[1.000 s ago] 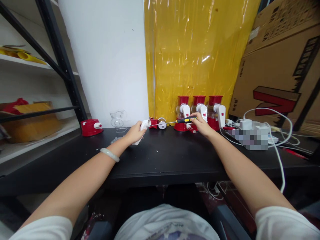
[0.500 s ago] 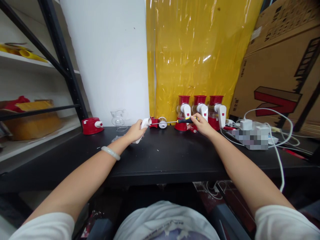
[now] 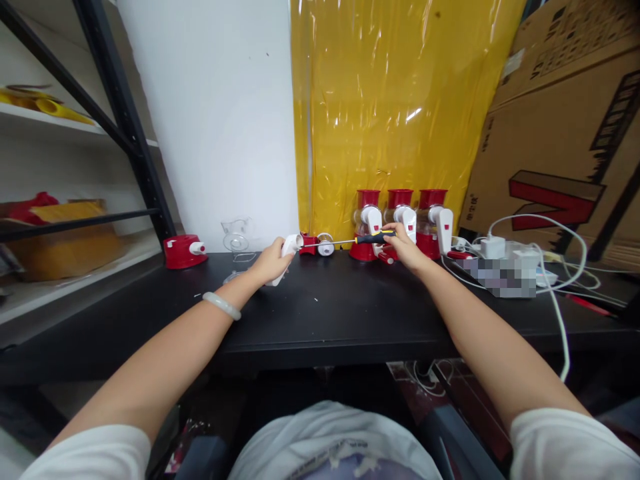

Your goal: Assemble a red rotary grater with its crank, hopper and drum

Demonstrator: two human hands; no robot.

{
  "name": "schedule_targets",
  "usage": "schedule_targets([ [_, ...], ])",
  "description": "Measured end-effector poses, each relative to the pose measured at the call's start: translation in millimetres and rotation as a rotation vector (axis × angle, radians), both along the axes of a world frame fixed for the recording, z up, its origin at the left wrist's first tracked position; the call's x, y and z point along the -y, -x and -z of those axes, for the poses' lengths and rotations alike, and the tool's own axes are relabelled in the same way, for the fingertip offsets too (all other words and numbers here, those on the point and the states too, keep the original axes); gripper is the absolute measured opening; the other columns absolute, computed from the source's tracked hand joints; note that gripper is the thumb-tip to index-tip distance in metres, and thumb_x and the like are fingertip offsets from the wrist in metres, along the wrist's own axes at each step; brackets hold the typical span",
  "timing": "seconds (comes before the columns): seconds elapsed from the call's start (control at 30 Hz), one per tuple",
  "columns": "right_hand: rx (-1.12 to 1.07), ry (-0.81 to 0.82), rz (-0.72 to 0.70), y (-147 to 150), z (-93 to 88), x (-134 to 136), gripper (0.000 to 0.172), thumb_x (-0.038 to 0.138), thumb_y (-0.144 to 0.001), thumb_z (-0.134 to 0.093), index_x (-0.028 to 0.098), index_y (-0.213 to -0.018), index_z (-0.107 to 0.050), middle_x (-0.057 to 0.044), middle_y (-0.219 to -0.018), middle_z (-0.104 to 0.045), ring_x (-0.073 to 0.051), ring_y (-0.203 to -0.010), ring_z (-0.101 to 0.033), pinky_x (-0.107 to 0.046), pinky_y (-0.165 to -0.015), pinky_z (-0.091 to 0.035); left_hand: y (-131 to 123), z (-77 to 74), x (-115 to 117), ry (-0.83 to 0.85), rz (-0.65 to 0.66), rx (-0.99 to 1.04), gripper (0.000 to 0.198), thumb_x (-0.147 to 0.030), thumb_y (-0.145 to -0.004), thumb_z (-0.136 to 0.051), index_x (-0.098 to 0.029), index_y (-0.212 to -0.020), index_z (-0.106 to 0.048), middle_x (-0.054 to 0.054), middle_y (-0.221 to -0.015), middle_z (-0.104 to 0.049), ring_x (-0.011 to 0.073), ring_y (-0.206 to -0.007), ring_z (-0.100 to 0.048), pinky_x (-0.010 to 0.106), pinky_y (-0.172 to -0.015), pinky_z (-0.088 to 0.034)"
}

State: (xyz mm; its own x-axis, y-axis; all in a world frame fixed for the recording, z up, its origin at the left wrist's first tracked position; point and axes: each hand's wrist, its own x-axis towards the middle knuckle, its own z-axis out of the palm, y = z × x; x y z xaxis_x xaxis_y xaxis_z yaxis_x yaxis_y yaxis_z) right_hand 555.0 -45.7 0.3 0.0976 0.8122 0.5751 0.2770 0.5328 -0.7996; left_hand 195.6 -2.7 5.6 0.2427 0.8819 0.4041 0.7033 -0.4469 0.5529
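Observation:
My left hand [image 3: 271, 262] is closed around a white plastic crank handle [image 3: 291, 246], whose round open end faces right. In my right hand [image 3: 400, 245] is a screwdriver [image 3: 373, 238] with a black and yellow grip, held level. Its shaft points left, and the tip is at the round opening of the white part; how deep it sits I cannot tell. Behind the shaft lie a small red part [image 3: 310, 243] and a round white and clear piece [image 3: 326, 245]. Past my left hand stands a clear plastic housing [image 3: 239, 239].
Three red and white hand-cranked rotary graters [image 3: 369, 217] stand along the back right. A red base [image 3: 184, 252] sits at the left. White cables and chargers [image 3: 493, 248] lie at the right beside a large cardboard box [image 3: 560, 147]. Black shelving [image 3: 115, 87] rises at the left.
The fingers of my right hand have shifted on the screwdriver's grip, rising slightly and opening out a little. My left hand and the white handle stay nearly where they were.

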Motion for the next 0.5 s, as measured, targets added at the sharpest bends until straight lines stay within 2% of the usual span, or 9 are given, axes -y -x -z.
schedule_targets([
  [0.2,0.093,-0.022,-0.002,2,0.2,4,0.043,0.062,-0.079,-0.061,0.023,-0.096,-0.051,-0.001,-0.081,-0.067,-0.015,-0.076,-0.065,-0.033,-0.071,-0.054,1,1.7,-3,0.002,0.000,0.005,0.027,-0.033,-0.084,-0.051,-0.022,-0.108,-0.046,0.000,-0.076,-0.066,0.0189,-0.060,-0.066,0.029,-0.061,-0.049],
  [0.33,0.102,-0.014,0.018,3,-0.2,6,0.048,0.069,-0.078,-0.059,0.023,-0.092,-0.051,0.000,-0.071,-0.065,-0.013,-0.059,-0.061,-0.027,-0.056,-0.050,2,2.1,-4,-0.012,-0.010,-0.002,0.026,-0.034,-0.084,-0.051,-0.021,-0.107,-0.047,0.000,-0.074,-0.066,0.0192,-0.060,-0.066,0.029,-0.060,-0.048],
  [0.43,0.135,0.009,0.045,4,-1.6,8,0.050,0.072,-0.078,-0.055,0.023,-0.087,-0.049,0.004,-0.060,-0.060,-0.010,-0.045,-0.052,-0.024,-0.043,-0.041,2,2.2,-4,-0.015,-0.010,-0.004,0.025,-0.034,-0.084,-0.051,-0.022,-0.105,-0.047,0.000,-0.073,-0.066,0.0193,-0.061,-0.066,0.029,-0.061,-0.048],
  [0.5,0.174,0.023,0.062,5,-3.1,11,0.051,0.073,-0.079,-0.053,0.023,-0.082,-0.047,0.005,-0.054,-0.055,-0.010,-0.040,-0.048,-0.023,-0.039,-0.037,2,2.2,-3,-0.013,-0.003,0.000,0.025,-0.034,-0.084,-0.051,-0.022,-0.106,-0.047,-0.001,-0.074,-0.066,0.0191,-0.060,-0.066,0.029,-0.062,-0.048],
])
